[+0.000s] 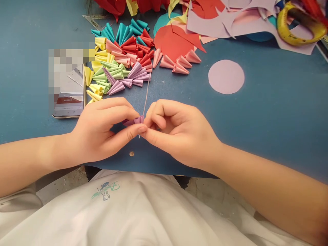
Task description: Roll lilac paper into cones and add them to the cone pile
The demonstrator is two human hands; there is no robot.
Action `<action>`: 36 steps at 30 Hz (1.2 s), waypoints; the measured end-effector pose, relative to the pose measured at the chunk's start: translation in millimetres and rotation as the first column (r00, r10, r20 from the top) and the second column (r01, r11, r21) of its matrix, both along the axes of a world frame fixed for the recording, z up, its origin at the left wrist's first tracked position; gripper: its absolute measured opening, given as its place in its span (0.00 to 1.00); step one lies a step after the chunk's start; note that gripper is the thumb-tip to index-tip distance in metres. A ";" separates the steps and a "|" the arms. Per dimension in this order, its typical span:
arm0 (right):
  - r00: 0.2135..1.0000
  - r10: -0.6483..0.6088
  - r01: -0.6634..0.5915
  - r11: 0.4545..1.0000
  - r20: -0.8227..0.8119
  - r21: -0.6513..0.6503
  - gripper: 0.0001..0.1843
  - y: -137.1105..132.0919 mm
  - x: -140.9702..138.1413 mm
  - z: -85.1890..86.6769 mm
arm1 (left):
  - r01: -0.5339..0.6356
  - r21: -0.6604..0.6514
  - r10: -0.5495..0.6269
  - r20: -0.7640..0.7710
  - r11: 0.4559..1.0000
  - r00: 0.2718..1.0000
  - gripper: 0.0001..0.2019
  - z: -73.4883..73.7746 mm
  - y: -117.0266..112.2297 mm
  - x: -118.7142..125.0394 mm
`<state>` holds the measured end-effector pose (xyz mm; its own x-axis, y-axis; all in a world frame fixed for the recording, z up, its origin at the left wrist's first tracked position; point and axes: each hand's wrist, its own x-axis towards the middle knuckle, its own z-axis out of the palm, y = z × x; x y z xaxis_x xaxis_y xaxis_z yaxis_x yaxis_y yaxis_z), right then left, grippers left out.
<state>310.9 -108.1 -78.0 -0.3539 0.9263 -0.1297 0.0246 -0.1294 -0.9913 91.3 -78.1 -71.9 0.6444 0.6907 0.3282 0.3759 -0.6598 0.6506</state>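
Purple paper (139,120), pinched in left hand (102,130), right hand (183,133) just beside, its grip unclear

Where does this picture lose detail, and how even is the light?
Head view: blocky pixelation hides part of the smartphone; head view: the lilac paper circle is evenly lit, without strong glare; head view: the left hand and right hand look smooth, with little skin texture.
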 end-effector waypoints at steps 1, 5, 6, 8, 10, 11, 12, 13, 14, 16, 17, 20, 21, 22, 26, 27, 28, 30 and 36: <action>1.000 0.003 -0.003 1.000 -0.002 0.010 0.22 0.5 1.1 -1.7 | -0.002 -0.035 0.001 -0.025 0.999 1.000 0.07 1.1 1.0 -0.4; 1.000 0.019 -0.018 0.995 -0.005 0.098 0.13 1.4 5.5 -7.8 | -0.004 -0.151 -0.003 -0.046 0.989 0.999 0.08 3.9 4.9 -1.5; 1.000 0.025 -0.023 0.993 -0.013 0.119 0.12 1.6 6.6 -8.6 | -0.002 -0.183 -0.005 -0.034 0.983 0.999 0.09 4.0 5.6 -1.7; 0.999 0.044 -0.041 0.992 -0.021 0.119 0.12 2.0 8.3 -9.5 | 0.004 -0.251 -0.004 -0.002 0.968 1.000 0.10 3.5 6.8 -2.1; 0.998 0.048 -0.044 0.994 -0.036 0.099 0.14 2.7 9.2 -9.7 | 0.008 -0.297 0.000 0.028 0.955 1.000 0.11 2.4 8.2 -2.6; 0.998 0.045 -0.041 0.995 -0.046 0.088 0.14 3.2 9.3 -9.6 | 0.010 -0.309 0.001 0.036 0.951 0.999 0.11 1.7 9.2 -2.9; 0.997 0.044 -0.039 0.996 -0.058 0.076 0.15 3.8 9.3 -9.4 | 0.018 -0.313 -0.004 0.044 0.950 0.999 0.11 1.0 10.5 -3.3; 0.997 0.040 -0.035 0.997 -0.072 0.066 0.15 4.4 9.0 -9.1 | 0.038 -0.314 -0.022 0.055 0.949 0.998 0.10 0.2 12.2 -3.7; 0.996 0.037 -0.034 0.998 -0.078 0.049 0.14 4.9 8.7 -8.6 | 0.068 -0.318 -0.049 0.069 0.946 0.996 0.09 -0.6 14.1 -4.2; 0.998 0.024 -0.024 1.000 -0.064 0.006 0.12 5.7 7.8 -7.5 | 0.114 -0.333 -0.088 0.093 0.936 0.992 0.07 -2.3 18.0 -5.1; 0.999 0.013 -0.013 1.000 -0.053 -0.004 0.12 5.9 7.3 -6.9 | 0.135 -0.337 -0.104 0.107 0.932 0.989 0.06 -3.1 19.7 -5.4; 0.999 -0.023 0.023 1.000 -0.024 -0.005 0.13 5.5 5.7 -5.8 | 0.156 -0.334 -0.123 0.118 0.930 0.985 0.05 -4.8 21.9 -5.7; 0.999 -0.031 0.031 0.999 -0.020 -0.008 0.13 5.3 5.2 -5.6 | 0.157 -0.328 -0.125 0.118 0.931 0.985 0.06 -5.0 21.5 -5.4; 0.999 -0.039 0.039 0.999 -0.020 -0.016 0.14 5.1 4.8 -5.4 | 0.147 -0.330 -0.117 0.109 0.932 0.987 0.06 -5.0 20.7 -4.9; 0.998 -0.059 0.056 0.996 -0.039 -0.072 0.10 6.2 4.5 -4.3 | 0.054 -0.383 -0.047 0.026 0.922 0.999 0.07 -3.1 16.1 -2.7; 0.997 -0.055 0.051 0.995 -0.045 -0.081 0.10 6.7 4.7 -4.1 | 0.042 -0.388 -0.042 0.008 0.920 0.999 0.08 -2.4 15.3 -2.5; 0.997 -0.051 0.046 0.995 -0.050 -0.086 0.11 7.2 4.9 -3.9 | 0.039 -0.387 -0.043 -0.003 0.921 0.999 0.09 -1.9 14.9 -2.4; 0.998 -0.045 0.040 0.995 -0.052 -0.096 0.11 7.7 5.4 -3.8 | 0.037 -0.380 -0.049 -0.022 0.924 0.999 0.10 -1.1 14.9 -2.9; 0.995 -0.094 0.092 0.994 -0.030 -0.062 0.12 6.0 5.3 -5.6 | 0.063 -0.405 -0.072 -0.006 0.912 0.997 0.02 -0.3 15.7 -4.3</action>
<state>316.1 -102.1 -83.7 -0.2711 0.9463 -0.1760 -0.0227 -0.1891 -0.9817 87.0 -62.4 -72.1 0.6978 0.7161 0.0161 0.3558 -0.3661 0.8598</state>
